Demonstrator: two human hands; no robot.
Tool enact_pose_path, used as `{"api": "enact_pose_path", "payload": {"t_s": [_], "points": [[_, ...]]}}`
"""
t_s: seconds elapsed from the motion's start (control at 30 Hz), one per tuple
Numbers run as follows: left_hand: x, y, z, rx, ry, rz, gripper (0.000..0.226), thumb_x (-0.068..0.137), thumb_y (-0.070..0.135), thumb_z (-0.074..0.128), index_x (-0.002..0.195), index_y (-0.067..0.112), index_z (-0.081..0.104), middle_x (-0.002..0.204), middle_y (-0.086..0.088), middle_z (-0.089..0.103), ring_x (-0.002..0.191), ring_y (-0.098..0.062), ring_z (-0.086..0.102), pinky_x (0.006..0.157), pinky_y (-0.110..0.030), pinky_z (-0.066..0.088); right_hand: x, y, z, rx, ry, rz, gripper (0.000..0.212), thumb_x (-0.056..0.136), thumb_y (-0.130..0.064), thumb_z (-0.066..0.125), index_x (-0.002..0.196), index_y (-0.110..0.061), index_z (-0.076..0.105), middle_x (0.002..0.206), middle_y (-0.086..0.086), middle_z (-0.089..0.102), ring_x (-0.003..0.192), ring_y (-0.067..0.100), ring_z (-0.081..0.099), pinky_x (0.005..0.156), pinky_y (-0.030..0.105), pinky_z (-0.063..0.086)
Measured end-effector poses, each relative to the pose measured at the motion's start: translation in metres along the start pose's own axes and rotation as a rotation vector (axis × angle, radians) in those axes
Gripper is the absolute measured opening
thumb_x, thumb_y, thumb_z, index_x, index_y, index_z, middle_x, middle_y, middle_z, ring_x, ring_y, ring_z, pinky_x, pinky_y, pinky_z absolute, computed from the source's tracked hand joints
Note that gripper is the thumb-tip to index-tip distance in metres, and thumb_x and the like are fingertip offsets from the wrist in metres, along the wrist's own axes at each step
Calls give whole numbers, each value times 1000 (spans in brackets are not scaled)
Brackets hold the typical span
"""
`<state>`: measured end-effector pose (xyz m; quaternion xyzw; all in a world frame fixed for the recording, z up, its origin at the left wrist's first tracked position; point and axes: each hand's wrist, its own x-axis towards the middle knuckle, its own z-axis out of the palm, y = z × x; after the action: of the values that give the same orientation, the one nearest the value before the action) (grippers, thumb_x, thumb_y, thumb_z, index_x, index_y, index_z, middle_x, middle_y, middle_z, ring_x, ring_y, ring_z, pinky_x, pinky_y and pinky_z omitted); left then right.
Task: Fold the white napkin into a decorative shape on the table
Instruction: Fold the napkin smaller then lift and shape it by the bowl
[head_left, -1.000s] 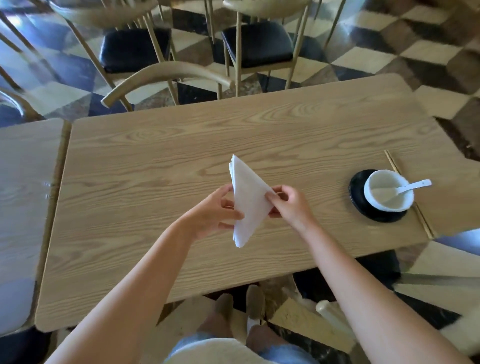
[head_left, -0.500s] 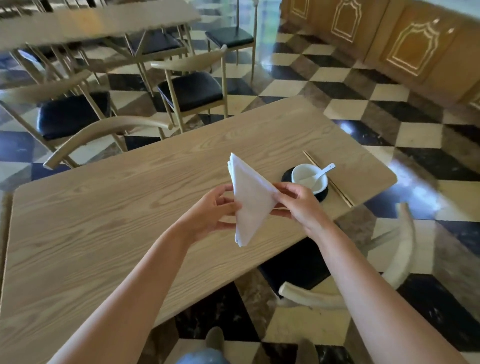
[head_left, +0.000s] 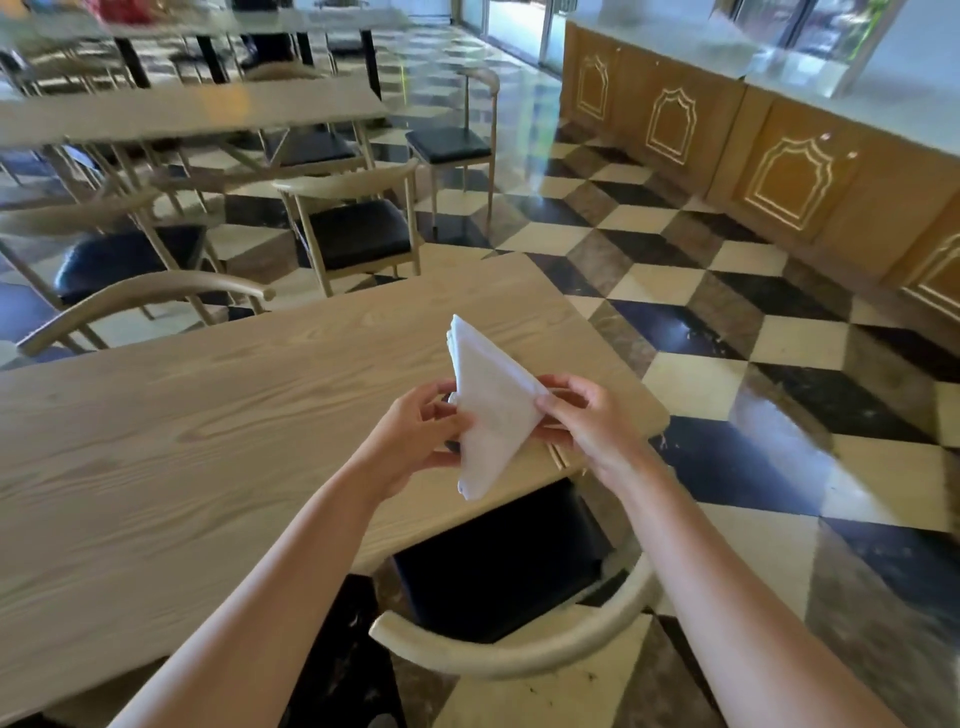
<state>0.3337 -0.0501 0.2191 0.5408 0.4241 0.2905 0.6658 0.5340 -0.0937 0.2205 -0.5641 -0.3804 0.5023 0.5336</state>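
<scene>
- Right now the white napkin (head_left: 491, 410) is off the desk (head_left: 208, 415), held up in the air over the desk's near right corner, and folded into a layered triangle.
- Its upper corner points away from the person and its lower tip hangs down toward the chair (head_left: 514, 649) tucked under that corner of the desk.
- At the napkin's left edge, the left hand (head_left: 415, 441) is closed in a pinch, thumb on the near face and fingers behind the cloth.
- At the napkin's right corner, the right hand (head_left: 587, 421) pinches likewise, fingertips curled over the fold; neither hand holds anything else.
- Judging by the stacked edges at the top corner, the cloth is several layers thick, so it should be light but a little springy, and the layers may slide apart if the pinch loosens.
- It looks soft and limp rather than stiff: the hanging tip has no support and would flop if only one side were held.
- The safest hold is probably at the two side corners, as now, pressing through all layers close to the creases.
- To sharpen a crease, laying it flat on the desk beside that corner would likely work better than folding in mid-air.
- Nothing else can be made out on the desk near the napkin except a thin stick-like object (head_left: 558, 460) partly hidden under the right hand; I cannot tell what it is.
</scene>
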Motion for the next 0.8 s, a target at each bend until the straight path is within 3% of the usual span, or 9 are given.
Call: {"api": "enact_pose_path", "payload": {"t_s": [0.1,0.17,0.3,0.43,0.5,0.67,0.8], "points": [[15,7,27,-5,68,29,34,88,4,59,120,15,57,103,-14,63,76,-15,67,63,-29,56,15,-8,-25,-15,18,12,12,88,-3,58,98,-10,62,87,6,67,73,16,69,62,28,60],[30,13,44,-29,104,46,35,88,4,59,121,14,57,106,-15,65,82,-16,68,66,-30,57,28,-17,-42,-60,36,-1,13,88,-7,60,99,-12,63,92,7,68,78,18,70,68,31,60],[63,18,76,-105,106,51,33,88,2,58,119,14,58,109,-19,64,89,-20,66,69,-33,60,52,-29,-76,-86,114,-38,11,86,-10,62,92,-20,64,92,6,69,77,15,71,62,27,58],[97,4,107,-230,-34,32,44,84,-11,53,121,13,56,84,-3,62,71,-9,66,61,-26,56,75,-26,-115,-175,180,-31,12,86,-9,61,91,-19,66,87,3,71,72,10,71,56,20,54],[112,-7,123,-258,-32,-2,46,80,-10,59,118,16,58,79,0,61,72,-10,66,62,-26,55,90,-19,-134,-201,170,6,12,87,-7,60,93,-16,66,85,4,71,71,10,71,55,19,54],[163,-42,153,-200,167,-83,46,78,-4,58,116,21,62,96,-14,64,96,-30,66,82,-49,56,146,23,-170,-226,89,111,20,89,-8,58,108,-6,62,95,11,70,82,19,71,63,24,57],[200,-72,171,-94,323,-172,44,79,0,57,115,25,63,99,-13,68,94,-26,66,85,-46,55,189,71,-189,-227,17,244,13,89,-9,58,101,-11,63,101,15,69,90,26,68,75,37,58]]}}
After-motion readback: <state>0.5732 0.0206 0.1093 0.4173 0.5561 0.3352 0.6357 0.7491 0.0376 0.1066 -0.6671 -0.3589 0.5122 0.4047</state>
